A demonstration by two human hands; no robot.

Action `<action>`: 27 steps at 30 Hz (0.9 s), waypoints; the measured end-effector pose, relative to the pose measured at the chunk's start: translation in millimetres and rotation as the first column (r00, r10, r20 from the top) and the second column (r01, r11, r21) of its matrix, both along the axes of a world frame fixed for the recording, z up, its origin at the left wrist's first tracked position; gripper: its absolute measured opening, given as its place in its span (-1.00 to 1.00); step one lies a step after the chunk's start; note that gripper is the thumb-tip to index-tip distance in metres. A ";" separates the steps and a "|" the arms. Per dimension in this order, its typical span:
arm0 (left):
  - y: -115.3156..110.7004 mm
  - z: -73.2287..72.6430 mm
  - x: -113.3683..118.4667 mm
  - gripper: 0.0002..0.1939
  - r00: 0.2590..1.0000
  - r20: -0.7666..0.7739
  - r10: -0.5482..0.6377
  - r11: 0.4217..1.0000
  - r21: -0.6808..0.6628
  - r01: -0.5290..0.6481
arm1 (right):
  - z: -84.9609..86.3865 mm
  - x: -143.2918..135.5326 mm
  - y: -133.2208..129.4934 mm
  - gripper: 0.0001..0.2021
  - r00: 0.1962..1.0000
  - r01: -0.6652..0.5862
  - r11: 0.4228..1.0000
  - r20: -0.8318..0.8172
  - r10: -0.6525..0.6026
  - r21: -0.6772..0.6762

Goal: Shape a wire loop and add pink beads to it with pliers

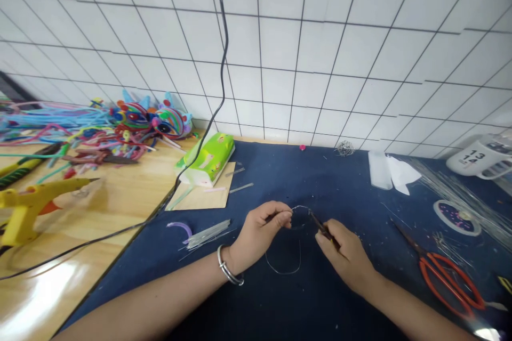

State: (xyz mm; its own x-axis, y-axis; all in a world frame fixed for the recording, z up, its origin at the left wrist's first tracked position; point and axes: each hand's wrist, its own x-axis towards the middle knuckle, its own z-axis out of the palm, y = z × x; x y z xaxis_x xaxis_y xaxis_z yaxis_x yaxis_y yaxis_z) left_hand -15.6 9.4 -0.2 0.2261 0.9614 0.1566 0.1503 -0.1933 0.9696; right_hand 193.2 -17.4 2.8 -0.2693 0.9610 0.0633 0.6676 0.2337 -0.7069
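Observation:
My left hand (266,226), with a silver bangle at its wrist, pinches a thin silver wire (299,207) above the dark blue mat (280,309). The wire arcs to the right, toward the tips of small dark pliers (319,222). My right hand (347,253) is closed round the pliers' handles. Below and between the hands, a curved length of thin wire (283,273) is visible against the mat.
Orange-handled scissors (450,279) and a mug (478,157) stand out on the right. On the left are a yellow glue gun (36,205), coloured pipe cleaners (60,122) and a green tissue pack (210,157). A black cable (224,64) hangs down across the wall and table.

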 end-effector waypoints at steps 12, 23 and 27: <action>2.4 -13.9 8.0 -0.81 0.931 0.366 0.001 0.922 -0.362 0.141 | -16.9 7.7 20.2 -0.82 0.947 -0.117 0.970 0.318 0.044 0.215; -3.4 -10.8 11.2 -0.84 0.984 0.172 -0.036 0.968 -0.239 0.077 | -9.8 -1.5 9.0 -0.81 0.949 -0.138 0.983 0.300 0.097 0.119; -4.6 -10.7 12.9 -0.85 0.992 0.127 -0.011 0.977 -0.210 0.038 | -9.1 -2.9 8.1 -0.80 0.962 -0.123 0.989 0.255 0.096 0.089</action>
